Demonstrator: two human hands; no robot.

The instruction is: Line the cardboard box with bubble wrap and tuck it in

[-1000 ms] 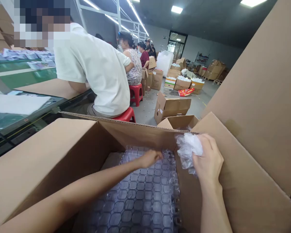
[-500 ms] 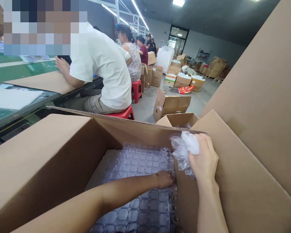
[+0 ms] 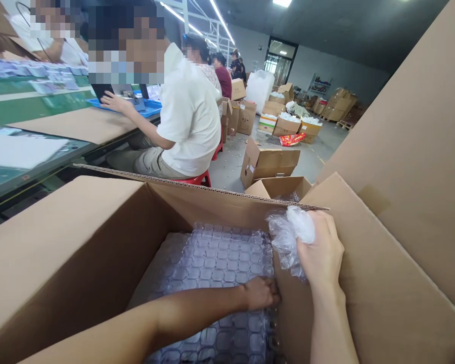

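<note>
Box: large open cardboard carton (image 3: 72, 253), flaps up, directly below the camera.
Contents: clear blister trays (image 3: 220, 263), moulded in rows of small pockets, lying flat across the carton floor; stacked edges showing along the right wall.
Left hand (image 3: 261, 293): reaching deep inside, fingers curled down at the right edge of the top tray, touching it beside the carton wall; cannot tell whether pinching or only pressing.
Right hand (image 3: 322, 253): closed around a crumpled wad of clear plastic film (image 3: 290, 235), held at the carton's right wall near the top rim.
Handling, trays: probably light, thin, springy; likely to crack or crease if bent; slick. Best taken at the rim, lifted level.
Handling, film: soft, weightless, crushable; any grasp serves.
Surroundings: seated person in white shirt (image 3: 187, 116) at a green bench (image 3: 34, 108); more cartons on the floor (image 3: 267, 164).
</note>
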